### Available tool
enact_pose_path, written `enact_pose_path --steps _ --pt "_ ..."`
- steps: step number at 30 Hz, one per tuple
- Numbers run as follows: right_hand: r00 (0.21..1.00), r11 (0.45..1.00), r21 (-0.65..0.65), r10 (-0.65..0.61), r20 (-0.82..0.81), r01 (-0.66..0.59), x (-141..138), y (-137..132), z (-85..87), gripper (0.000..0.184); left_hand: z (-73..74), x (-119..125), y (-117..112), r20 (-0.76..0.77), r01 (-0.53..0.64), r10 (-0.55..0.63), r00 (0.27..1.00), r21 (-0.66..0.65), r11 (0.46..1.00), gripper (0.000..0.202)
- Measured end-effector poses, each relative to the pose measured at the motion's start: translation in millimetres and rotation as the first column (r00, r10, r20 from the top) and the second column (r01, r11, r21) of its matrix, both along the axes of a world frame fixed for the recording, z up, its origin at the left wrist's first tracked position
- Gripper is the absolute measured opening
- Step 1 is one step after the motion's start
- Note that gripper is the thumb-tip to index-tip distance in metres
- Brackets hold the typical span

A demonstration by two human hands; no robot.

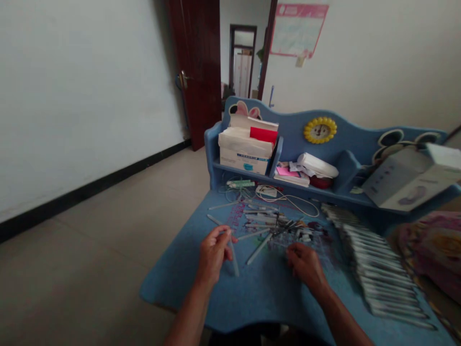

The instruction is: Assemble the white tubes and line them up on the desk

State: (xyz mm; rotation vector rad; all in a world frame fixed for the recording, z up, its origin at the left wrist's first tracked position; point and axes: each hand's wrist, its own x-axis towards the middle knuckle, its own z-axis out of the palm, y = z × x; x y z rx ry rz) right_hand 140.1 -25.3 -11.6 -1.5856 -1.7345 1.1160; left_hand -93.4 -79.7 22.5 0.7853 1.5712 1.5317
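My left hand is closed, thumb against index finger, on a translucent pen barrel that slants down toward me. Another thin tube pokes out just beyond these fingers. Low over the desk, my right hand has its fingers curled together; whatever they may hold is hidden. Between and beyond the hands lie loose pen parts, thin tubes and small dark and white pieces. A pale pen tube lies between my hands. Several pens form a long row at the right.
The blue desk has a raised shelf holding a mask box, papers and a tilted white carton. A looped cord and green-white tubes lie below it. Patterned fabric is at the right.
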Motion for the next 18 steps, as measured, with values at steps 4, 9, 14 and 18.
enact_pose_path --steps 4,9,14,18 --pt "0.991 0.998 0.002 -0.059 0.122 0.060 3.2 30.0 2.8 0.033 -7.0 2.0 -8.2 0.030 -0.032 0.032 0.999 -0.002 0.999 0.035" --pt "0.918 0.992 0.127 -0.047 0.395 -0.003 -2.2 60.1 15.3 0.029 -0.8 6.2 -13.0 0.070 0.028 -0.029 0.997 0.012 1.000 0.040" --pt "0.721 0.954 0.221 -0.006 0.693 -0.205 -11.0 63.1 25.5 0.029 7.1 8.1 -20.9 0.104 0.039 -0.041 0.994 0.020 0.999 0.031" --pt "0.549 0.906 0.202 0.039 0.835 -0.371 -15.6 54.4 28.9 0.034 8.8 8.3 -27.3 0.189 0.059 -0.065 0.980 0.037 0.998 0.028"
